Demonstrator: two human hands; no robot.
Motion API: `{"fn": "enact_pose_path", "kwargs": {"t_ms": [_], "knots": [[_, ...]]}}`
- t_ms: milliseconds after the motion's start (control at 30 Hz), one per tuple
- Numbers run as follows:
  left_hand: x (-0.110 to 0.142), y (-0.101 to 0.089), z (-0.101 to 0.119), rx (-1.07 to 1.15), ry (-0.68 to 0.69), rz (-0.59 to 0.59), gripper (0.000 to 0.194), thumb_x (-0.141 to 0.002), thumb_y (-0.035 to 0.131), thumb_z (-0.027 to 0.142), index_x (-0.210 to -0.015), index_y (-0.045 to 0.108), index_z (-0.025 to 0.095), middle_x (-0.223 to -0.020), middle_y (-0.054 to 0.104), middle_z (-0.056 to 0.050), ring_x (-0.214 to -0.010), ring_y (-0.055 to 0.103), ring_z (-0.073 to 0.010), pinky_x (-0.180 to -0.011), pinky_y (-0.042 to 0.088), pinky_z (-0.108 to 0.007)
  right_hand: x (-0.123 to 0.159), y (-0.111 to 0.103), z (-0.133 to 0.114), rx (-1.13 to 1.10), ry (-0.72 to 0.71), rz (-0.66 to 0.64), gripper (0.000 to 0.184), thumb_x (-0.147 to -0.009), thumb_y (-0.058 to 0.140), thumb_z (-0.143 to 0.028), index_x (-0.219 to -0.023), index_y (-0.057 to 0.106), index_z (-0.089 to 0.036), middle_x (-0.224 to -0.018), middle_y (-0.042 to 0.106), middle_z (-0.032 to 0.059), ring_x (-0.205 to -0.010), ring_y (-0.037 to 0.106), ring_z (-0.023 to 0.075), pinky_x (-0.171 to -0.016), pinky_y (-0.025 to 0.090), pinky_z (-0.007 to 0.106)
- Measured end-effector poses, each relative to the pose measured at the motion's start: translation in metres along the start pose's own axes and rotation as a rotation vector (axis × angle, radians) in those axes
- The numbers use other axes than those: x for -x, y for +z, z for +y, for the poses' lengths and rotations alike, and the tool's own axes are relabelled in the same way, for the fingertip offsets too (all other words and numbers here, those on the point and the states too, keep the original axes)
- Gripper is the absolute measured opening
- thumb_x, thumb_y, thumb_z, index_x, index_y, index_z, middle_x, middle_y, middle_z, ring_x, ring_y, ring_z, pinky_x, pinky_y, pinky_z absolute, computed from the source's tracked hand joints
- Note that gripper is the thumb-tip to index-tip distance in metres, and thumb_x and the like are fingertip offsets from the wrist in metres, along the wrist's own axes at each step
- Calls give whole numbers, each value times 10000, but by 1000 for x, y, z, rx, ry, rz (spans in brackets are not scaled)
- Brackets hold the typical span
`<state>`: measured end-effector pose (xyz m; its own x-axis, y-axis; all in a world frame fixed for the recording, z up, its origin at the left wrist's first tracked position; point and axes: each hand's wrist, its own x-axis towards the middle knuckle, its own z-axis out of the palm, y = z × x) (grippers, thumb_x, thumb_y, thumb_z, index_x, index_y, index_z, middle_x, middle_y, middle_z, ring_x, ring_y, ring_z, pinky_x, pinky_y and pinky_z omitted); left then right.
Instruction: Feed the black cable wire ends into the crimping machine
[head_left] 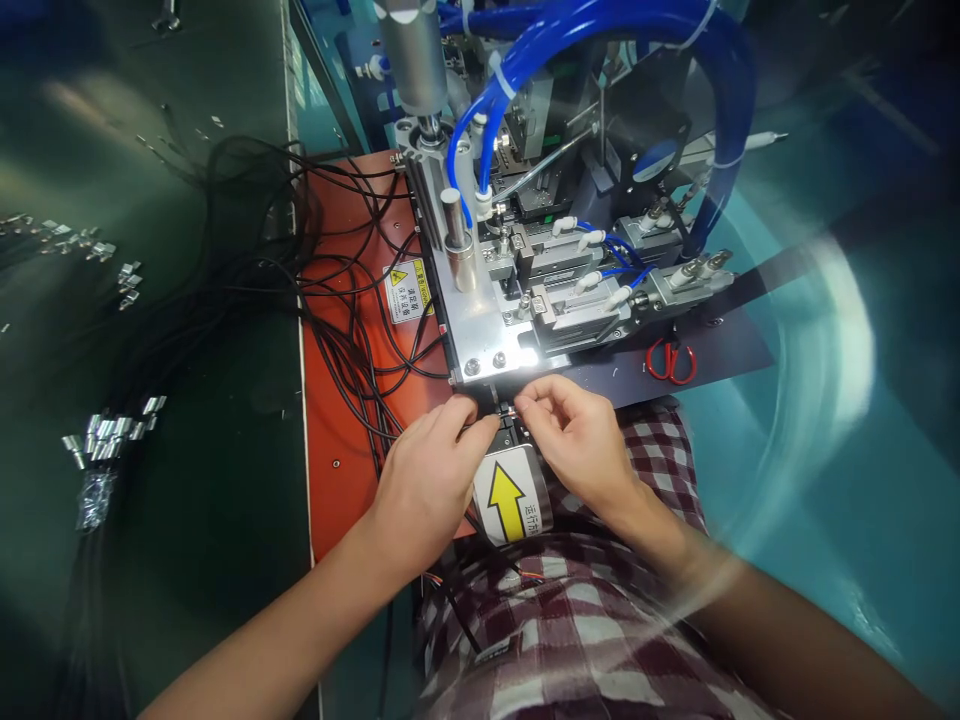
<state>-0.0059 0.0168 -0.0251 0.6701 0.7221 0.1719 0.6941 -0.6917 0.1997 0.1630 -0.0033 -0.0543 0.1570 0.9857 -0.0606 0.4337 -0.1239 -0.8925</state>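
My left hand (426, 472) is closed, thumb against the bent fingers, at the front feed opening of a metal machine (487, 345). Opposite it, my right hand (576, 440) pinches with thumb and forefinger. Between the fingertips a tiny shiny metal piece (511, 410) shows at the opening; my fingers hide most of it, and I cannot tell what each hand grips. Just below lies a white label with a yellow arrow (508, 500). Black cables (364, 385) run over the orange base plate (337, 500) close to my left hand.
Red-handled scissors (671, 362) lie right of the machine. Thick blue air hoses (622, 25) arch above it. On the dark table at left is a bundle of black cables with silver metal ends (112, 435), and more small metal pieces (75, 240) lie farther back.
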Motion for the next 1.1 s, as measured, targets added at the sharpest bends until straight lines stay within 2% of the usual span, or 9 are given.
{"fn": "enact_pose_path", "kwargs": {"t_ms": [133,300,367,433,567,733,933,1000,1100], "knots": [[1,0,0,-1,-11,-19,321,-886,363,65,-1023,645,131,-874,603,-93,-770,587,-192,-634,507,-288,2,-2,0,41,-13,17,143,-857,527,-280,-757,583,-193,-651,570,-2,-565,471,129,-543,360,254],[0,1,0,16,-7,-14,324,-881,361,56,-1022,643,131,-870,598,-94,-756,581,-191,-608,495,-282,-12,-4,3,-423,362,-223,235,-776,588,-387,-690,568,-169,-562,474,-42,-476,364,96,-453,279,237],[0,1,-1,24,-8,-12,319,-881,369,56,-1030,642,124,-870,598,-98,-758,583,-193,-608,495,-282,-15,-6,6,-514,445,-300,262,-742,616,-406,-658,576,-161,-527,427,-60,-451,303,81,-433,227,232],[0,1,-1,34,-13,-11,316,-877,376,53,-1034,644,112,-869,600,-102,-762,588,-198,-613,499,-285,-12,-8,9,-492,428,-253,261,-738,630,-405,-667,586,-158,-531,432,-59,-458,308,82,-435,231,233],[0,1,0,45,-15,-18,326,-870,371,47,-1022,651,114,-868,601,-101,-755,590,-205,-611,501,-296,5,-7,14,-355,268,-43,226,-786,630,-396,-771,606,-172,-600,498,-33,-514,394,108,-467,306,244],[-1,0,0,54,-23,-20,321,-884,366,67,-1033,646,117,-869,600,-101,-769,593,-202,-619,504,-288,16,-3,7,-243,194,-63,185,-800,637,-360,-769,626,-178,-570,489,-34,-497,417,113,-460,321,246],[0,0,-1,67,-7,9,303,-865,401,47,-1015,660,96,-861,605,-108,-765,610,-208,-612,506,-283,9,-9,-2,20,-39,-19,128,-863,538,-255,-778,609,-190,-654,567,4,-589,495,139,-574,384,268],[0,1,-1,74,-9,18,312,-863,393,41,-1006,666,92,-857,605,-112,-762,613,-213,-599,504,-287,6,-9,2,-51,6,-45,136,-862,540,-280,-776,597,-193,-640,550,-5,-571,477,132,-553,372,262],[0,1,-1,80,-15,25,319,-861,387,37,-1000,669,91,-857,603,-112,-768,615,-217,-596,506,-289,2,-4,16,-327,247,-157,197,-827,577,-364,-742,574,-186,-538,463,-48,-465,389,100,-451,293,239]]}}
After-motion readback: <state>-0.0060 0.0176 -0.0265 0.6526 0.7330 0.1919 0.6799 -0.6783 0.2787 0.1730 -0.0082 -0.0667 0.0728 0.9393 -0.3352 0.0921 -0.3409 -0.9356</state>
